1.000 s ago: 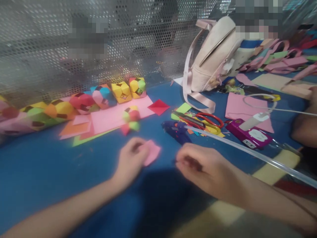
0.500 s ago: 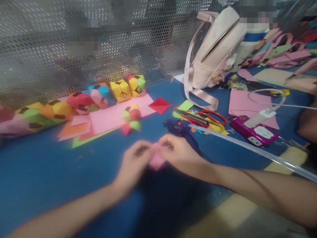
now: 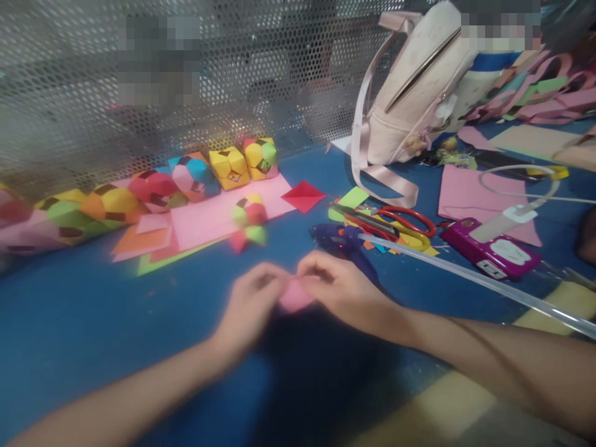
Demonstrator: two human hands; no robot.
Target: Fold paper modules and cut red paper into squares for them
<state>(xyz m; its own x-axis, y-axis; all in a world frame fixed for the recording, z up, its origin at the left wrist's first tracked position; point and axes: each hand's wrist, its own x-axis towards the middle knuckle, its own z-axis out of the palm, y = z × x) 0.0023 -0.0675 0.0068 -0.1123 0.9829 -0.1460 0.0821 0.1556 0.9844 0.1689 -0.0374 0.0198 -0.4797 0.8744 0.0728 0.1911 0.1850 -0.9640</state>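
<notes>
Between my two hands is a small folded piece of pink paper [image 3: 296, 295], held above the blue surface. My left hand [image 3: 254, 297] pinches its left side, and my right hand [image 3: 336, 287] pinches its right side. The fingertips and the far edge of the paper are blurred. Just beyond my right hand lies a blue hot glue gun [image 3: 333, 234] with a long clear glue stick [image 3: 447, 268] running out to the right. Ahead of my left hand sits a small folded paper piece in red, green and yellow [image 3: 249, 217]. A red folded paper diamond [image 3: 303, 196] lies behind it.
Several colourful paper balls [image 3: 158, 189] line the left back beside a perforated metal panel [image 3: 279, 74]. Pink paper sheets [image 3: 209, 217] lie before them. To the right are red-handled scissors [image 3: 405, 217], a purple power strip [image 3: 493, 251] and a pale backpack [image 3: 410, 93].
The pink paper has tilted between my fingers, so its lower point shows less. Both hands keep their grip. The view has shifted slightly.
</notes>
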